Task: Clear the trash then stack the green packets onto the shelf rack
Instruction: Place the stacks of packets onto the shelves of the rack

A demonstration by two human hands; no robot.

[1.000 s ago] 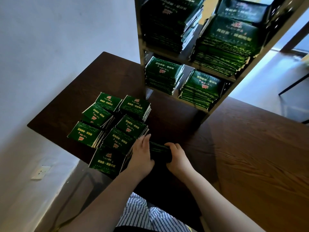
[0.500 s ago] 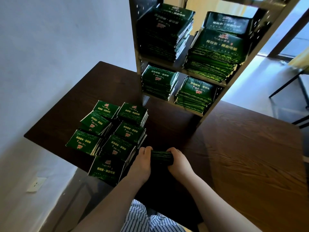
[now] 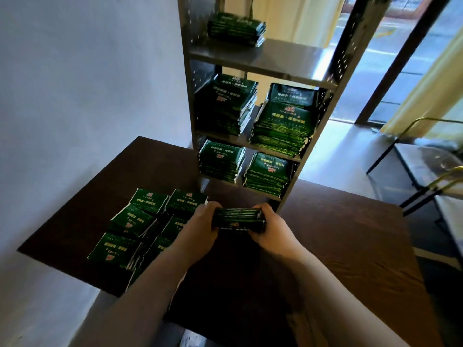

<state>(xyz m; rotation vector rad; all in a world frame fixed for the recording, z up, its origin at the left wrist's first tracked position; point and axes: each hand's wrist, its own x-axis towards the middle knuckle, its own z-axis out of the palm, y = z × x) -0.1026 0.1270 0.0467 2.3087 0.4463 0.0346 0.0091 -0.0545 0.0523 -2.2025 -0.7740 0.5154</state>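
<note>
Green packet bundle (image 3: 238, 218) sits edge-on between my hands, just in front of the shelf rack (image 3: 275, 63) base, over the dark wooden table (image 3: 350, 246); my left hand (image 3: 198, 229) has its fingers curled round the bundle's left end, and my right hand (image 3: 274, 230) clamps its right end. Left of the rack base, loose packet piles (image 3: 140, 221) lie on the table beside my left hand; inside the rack, packet stacks (image 3: 270, 176) fill the two lower shelves, with one small stack (image 3: 236, 28) on the shelf above.
</note>
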